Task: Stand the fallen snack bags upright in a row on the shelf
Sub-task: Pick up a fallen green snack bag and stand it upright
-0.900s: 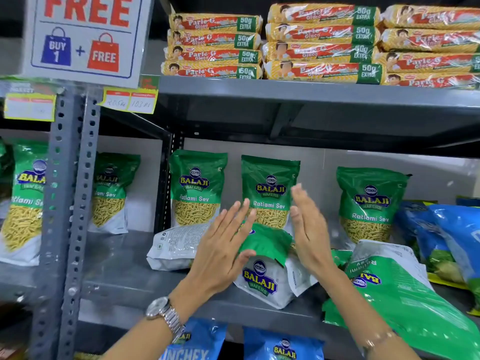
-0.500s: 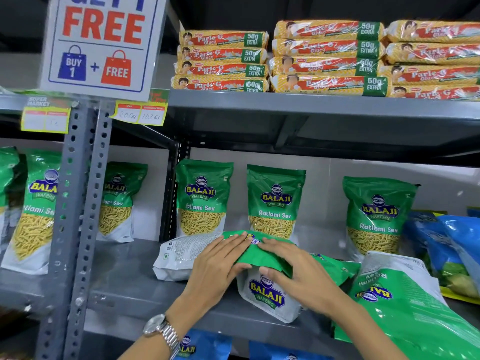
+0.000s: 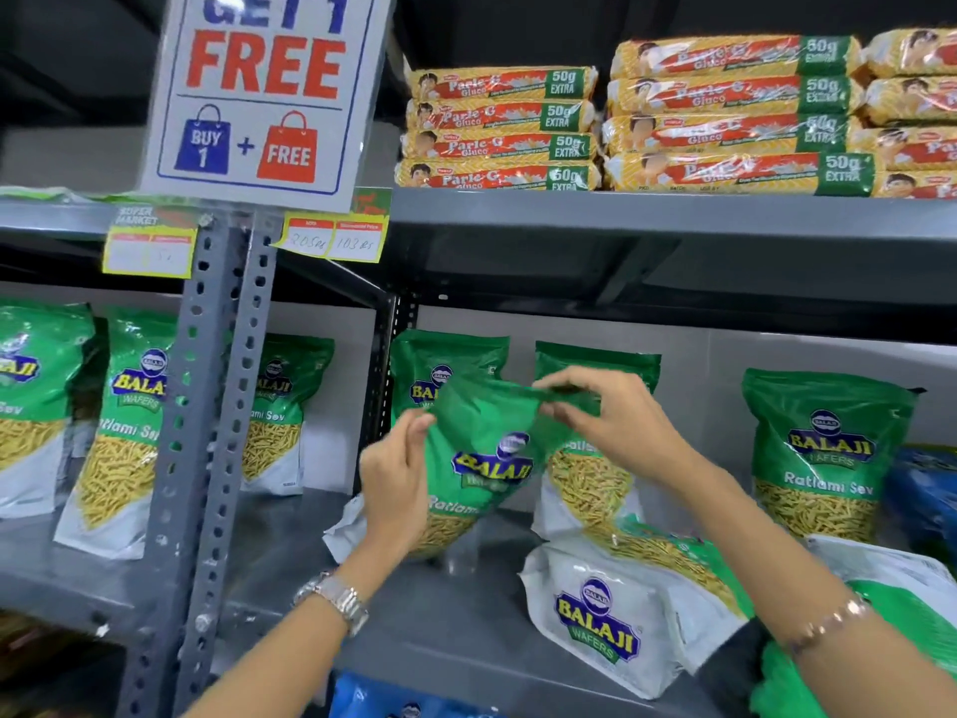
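The left hand gripped the lifted snack bag by its left edge; the bag hung tilted above the shelf, in front of the upright back row. The right hand pinched the bag's top seam, which had crumpled — judged a thin, soft, slippery film, light, with loose contents settling to the bottom. The top corners looked the best hold, since squeezing the belly could crush the snack. To the right, a fallen bag lay face up. Motion blur obscured the held bag's print; its base was hidden by the left hand. A further green bag was cut off at the right edge.
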Tool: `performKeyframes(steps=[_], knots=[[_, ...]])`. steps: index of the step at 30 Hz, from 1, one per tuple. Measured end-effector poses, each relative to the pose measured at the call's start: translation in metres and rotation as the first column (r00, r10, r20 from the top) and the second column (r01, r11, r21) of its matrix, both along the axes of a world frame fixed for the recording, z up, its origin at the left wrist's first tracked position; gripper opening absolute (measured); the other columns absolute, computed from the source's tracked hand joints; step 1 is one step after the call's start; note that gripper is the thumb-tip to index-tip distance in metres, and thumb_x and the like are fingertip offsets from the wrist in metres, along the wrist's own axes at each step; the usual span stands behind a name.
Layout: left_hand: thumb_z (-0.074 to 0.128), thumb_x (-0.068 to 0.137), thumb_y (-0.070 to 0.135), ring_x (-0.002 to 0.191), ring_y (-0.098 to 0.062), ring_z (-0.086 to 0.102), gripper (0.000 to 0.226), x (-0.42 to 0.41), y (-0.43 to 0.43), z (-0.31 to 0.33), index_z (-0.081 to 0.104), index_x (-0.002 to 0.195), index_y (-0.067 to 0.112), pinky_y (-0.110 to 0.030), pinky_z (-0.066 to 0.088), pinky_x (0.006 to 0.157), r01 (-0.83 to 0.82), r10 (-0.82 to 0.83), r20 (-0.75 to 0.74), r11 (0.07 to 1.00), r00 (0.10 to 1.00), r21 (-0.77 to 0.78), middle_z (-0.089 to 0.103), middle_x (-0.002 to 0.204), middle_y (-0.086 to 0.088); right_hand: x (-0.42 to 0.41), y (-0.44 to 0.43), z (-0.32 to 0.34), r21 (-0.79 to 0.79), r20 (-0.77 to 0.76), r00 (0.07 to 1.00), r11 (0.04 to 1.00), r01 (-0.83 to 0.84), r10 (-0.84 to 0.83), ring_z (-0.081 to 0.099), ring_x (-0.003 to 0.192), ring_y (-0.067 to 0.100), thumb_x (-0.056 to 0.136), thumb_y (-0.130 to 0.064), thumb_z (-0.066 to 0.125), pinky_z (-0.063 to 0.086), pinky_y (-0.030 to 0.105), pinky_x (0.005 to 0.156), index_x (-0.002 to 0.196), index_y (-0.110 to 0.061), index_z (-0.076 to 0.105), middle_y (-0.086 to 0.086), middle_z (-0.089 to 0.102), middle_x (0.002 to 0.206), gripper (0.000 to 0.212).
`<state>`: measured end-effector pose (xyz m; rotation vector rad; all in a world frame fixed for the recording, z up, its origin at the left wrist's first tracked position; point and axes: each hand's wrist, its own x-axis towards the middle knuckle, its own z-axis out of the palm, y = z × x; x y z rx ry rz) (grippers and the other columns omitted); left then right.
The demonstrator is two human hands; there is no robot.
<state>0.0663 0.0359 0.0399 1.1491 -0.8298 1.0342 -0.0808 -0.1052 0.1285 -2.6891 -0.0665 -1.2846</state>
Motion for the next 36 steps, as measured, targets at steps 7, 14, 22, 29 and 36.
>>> performKeyframes(steps=[7, 14, 22, 29, 36], knots=[[0.033, 0.097, 0.03, 0.068, -0.022, 0.036, 0.039, 0.07, 0.02, 0.035, 0.052, 0.08, 0.0, -0.036, 0.029, 0.06, 0.311, -0.326, -0.317, 0.945, 0.891, -0.096, 0.043, 0.075, -0.012, 0.063, -0.007, 0.037, 0.226, -0.039, 0.999, 0.974, -0.013, 0.023, 0.059, 0.09, 0.013, 0.083, -0.031, 0.063, 0.042, 0.025, 0.076, 0.111, -0.005, 0.063, 0.001, 0.067, 0.097, 0.038], [0.046, 0.092, 0.04, 0.079, -0.026, 0.051, 0.033, 0.135, 0.015, 0.03, 0.056, 0.088, 0.008, -0.042, 0.041, 0.069, 0.367, -0.437, -0.539, 0.899, 0.72, -0.239, 0.056, 0.085, -0.019, 0.118, 0.004, 0.032, 0.572, 0.171, 0.979, 0.797, -0.193, 0.114, 0.054, 0.068, 0.007, 0.08, -0.003, 0.067, 0.047, 0.009, 0.047, 0.121, 0.005, 0.052, 0.009, 0.059, 0.095, 0.045], [0.028, 0.079, 0.073, 0.113, -0.031, 0.056, 0.084, 0.147, 0.006, 0.021, 0.049, 0.127, 0.007, -0.046, 0.042, 0.1, 0.489, -0.447, -0.715, 0.856, 0.537, -0.167, 0.058, 0.125, -0.014, 0.134, -0.003, 0.009, 0.604, 0.193, 0.981, 0.791, -0.101, -0.023, 0.062, 0.071, 0.011, 0.081, -0.033, 0.066, 0.052, 0.028, 0.068, 0.109, -0.009, 0.06, -0.001, 0.066, 0.084, 0.038], [0.03, 0.089, 0.059, 0.095, -0.027, 0.061, 0.061, 0.146, 0.004, 0.006, 0.06, 0.098, 0.006, -0.046, 0.046, 0.093, 0.489, -0.43, -0.717, 0.861, 0.549, -0.141, 0.063, 0.098, -0.015, 0.137, -0.008, -0.022, 0.659, 0.113, 0.985, 0.733, -0.171, 0.129, 0.065, 0.054, 0.006, 0.086, -0.017, 0.062, 0.055, 0.021, 0.052, 0.073, -0.02, 0.062, 0.014, 0.071, 0.093, 0.013], [0.017, 0.086, 0.066, 0.125, -0.033, 0.045, 0.078, 0.134, 0.004, -0.003, 0.041, 0.136, 0.012, -0.049, 0.033, 0.107, 0.342, -0.251, -0.771, 0.938, 0.585, -0.046, 0.047, 0.139, -0.014, 0.142, 0.018, -0.056, 0.76, 0.081, 0.995, 0.643, -0.101, 0.06, 0.06, 0.101, 0.024, 0.077, -0.055, 0.059, 0.049, 0.048, 0.093, 0.11, -0.017, 0.053, 0.001, 0.063, 0.107, 0.05]])
